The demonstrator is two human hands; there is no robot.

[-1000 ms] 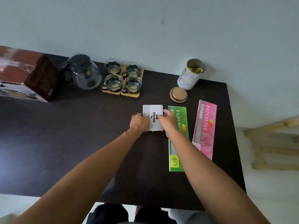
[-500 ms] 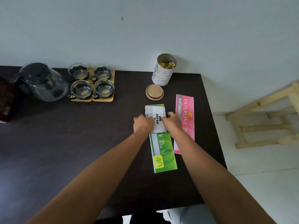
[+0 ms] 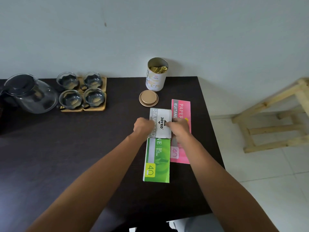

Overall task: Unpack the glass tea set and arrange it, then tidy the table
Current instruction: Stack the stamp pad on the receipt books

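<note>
A white and grey stamp pad box (image 3: 161,118) lies on the far end of a green receipt book (image 3: 157,160). My left hand (image 3: 143,127) grips its left side and my right hand (image 3: 179,128) grips its right side. A pink receipt book (image 3: 182,111) lies right beside the green one, partly under my right wrist. At the far left stands a glass teapot (image 3: 30,93) with a dark lid. Next to it several glass cups (image 3: 80,91) sit on wooden coasters (image 3: 93,108).
An open tea tin (image 3: 156,74) stands at the back by the wall, its gold lid (image 3: 148,98) flat on the dark table (image 3: 66,148) in front of it. The table's right edge is near the pink book. A wooden stool (image 3: 274,113) stands on the tiled floor to the right.
Both hands slid the stamp pad box rightward from the bare table onto the green book. The green book now lies against the pink one. The view has swung right; the brown carton is out of view.
</note>
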